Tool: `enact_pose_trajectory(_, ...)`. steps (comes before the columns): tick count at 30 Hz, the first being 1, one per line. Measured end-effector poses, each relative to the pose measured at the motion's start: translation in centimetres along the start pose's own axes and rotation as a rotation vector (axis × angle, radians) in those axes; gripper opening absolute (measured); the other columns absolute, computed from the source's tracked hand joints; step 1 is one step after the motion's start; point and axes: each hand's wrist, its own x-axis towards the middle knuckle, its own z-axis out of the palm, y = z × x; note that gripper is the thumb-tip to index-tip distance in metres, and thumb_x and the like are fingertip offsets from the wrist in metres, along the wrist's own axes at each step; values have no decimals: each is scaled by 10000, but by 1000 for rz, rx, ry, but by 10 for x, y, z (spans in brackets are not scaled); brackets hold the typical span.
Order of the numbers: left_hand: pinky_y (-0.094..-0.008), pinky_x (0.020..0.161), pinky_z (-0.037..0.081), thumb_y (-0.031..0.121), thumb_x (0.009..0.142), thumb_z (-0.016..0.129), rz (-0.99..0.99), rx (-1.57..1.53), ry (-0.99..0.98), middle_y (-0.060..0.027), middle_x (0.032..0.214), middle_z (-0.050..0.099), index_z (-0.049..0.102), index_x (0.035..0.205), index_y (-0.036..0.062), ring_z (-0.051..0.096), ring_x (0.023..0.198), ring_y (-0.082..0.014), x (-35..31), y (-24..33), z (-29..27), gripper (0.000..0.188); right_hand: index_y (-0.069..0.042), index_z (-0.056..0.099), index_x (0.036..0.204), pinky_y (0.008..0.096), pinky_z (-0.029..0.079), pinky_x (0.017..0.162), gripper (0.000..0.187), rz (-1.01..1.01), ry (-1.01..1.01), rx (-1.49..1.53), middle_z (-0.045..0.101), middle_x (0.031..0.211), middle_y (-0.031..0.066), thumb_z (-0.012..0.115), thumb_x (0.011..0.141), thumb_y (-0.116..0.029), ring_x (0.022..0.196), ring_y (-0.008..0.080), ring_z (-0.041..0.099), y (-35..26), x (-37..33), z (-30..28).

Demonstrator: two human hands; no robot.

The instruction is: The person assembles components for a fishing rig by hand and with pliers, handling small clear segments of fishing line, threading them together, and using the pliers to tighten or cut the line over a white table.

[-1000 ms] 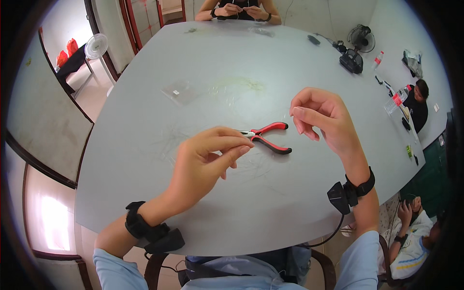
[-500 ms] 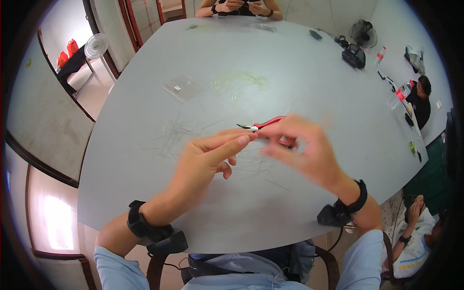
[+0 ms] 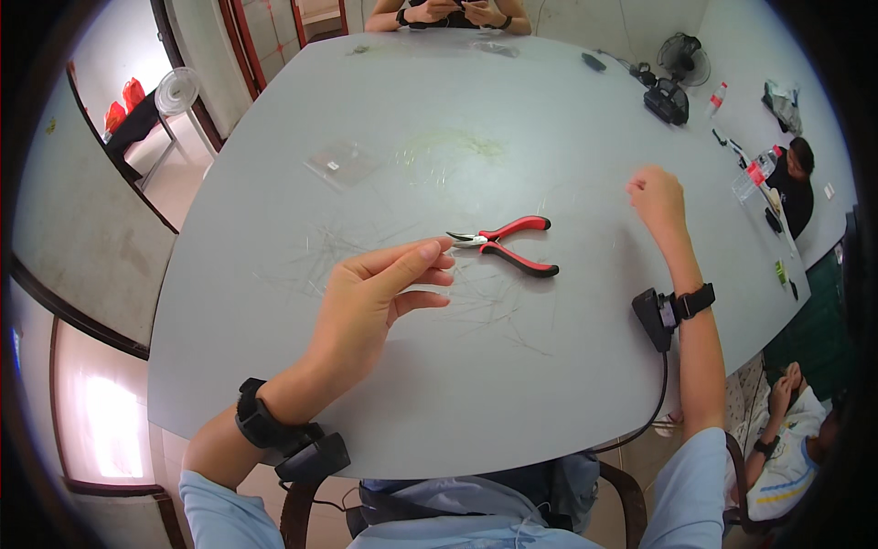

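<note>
My left hand (image 3: 380, 288) is above the middle of the table, thumb and forefinger pinched together; whatever they hold is too fine to make out. Just beyond the fingertips lie pliers (image 3: 508, 242) with red and black handles spread apart, resting on the table. Thin, pale wire-like strands (image 3: 334, 256) are scattered beside and beneath my left hand. Farther right, my right hand (image 3: 658, 197) is over the table with its fingers curled closed. Anything inside those fingers is hidden.
A clear plastic bag (image 3: 338, 166) and a patch of yellowish strands (image 3: 453, 146) lie farther off on the grey table (image 3: 567, 384). A black pouch-like item (image 3: 666, 102), a fan (image 3: 683, 59) and bottles (image 3: 759, 171) stand toward the right. Another person (image 3: 448, 14) sits opposite.
My right hand has swung away from my left, out to the right and farther up the table, uncovering the pliers. My left hand has shifted slightly left.
</note>
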Motion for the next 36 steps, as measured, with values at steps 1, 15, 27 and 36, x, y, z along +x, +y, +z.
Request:
enact_pose_trajectory(1, -237, 699, 506, 230, 905, 548, -2, 0, -7, -83, 952, 615, 596, 1088, -26, 596, 866, -134, 0, 0, -1, 318, -2, 590, 670, 372, 484, 614, 89, 0, 2, 0, 627, 686, 150, 544, 728, -53, 671, 328, 614, 17, 2, 5)
enact_pose_trajectory(15, -253, 615, 507, 276, 928, 507, 113, -17, -23, -73, 861, 612, 582, 1074, -26, 601, 777, -138, -1, 9, -3, 344, -54, 640, 998, 289, 468, 615, 206, -351, -205, 559, 650, 854, 96, 596, 807, -119, 646, 161, 579, -77, -30, -28)
enact_pose_trajectory(27, -255, 569, 496, 289, 916, 530, 121, -25, -12, -50, 765, 580, 596, 1053, -40, 572, 685, -123, 1, 8, -6, 363, -1, 618, 870, 224, 468, 528, 129, -160, -820, 913, 636, 713, 78, 519, 875, -83, 567, 104, 599, -131, -63, -64)
enact_pose_trajectory(36, -234, 537, 479, 221, 909, 541, -3, 161, -80, -26, 658, 554, 636, 990, -43, 541, 560, -99, -6, 0, 5, 291, 38, 592, 1042, 267, 502, 753, 227, 10, -550, 1433, 657, 938, 122, 481, 913, -113, 868, 172, 642, -130, -66, -57)
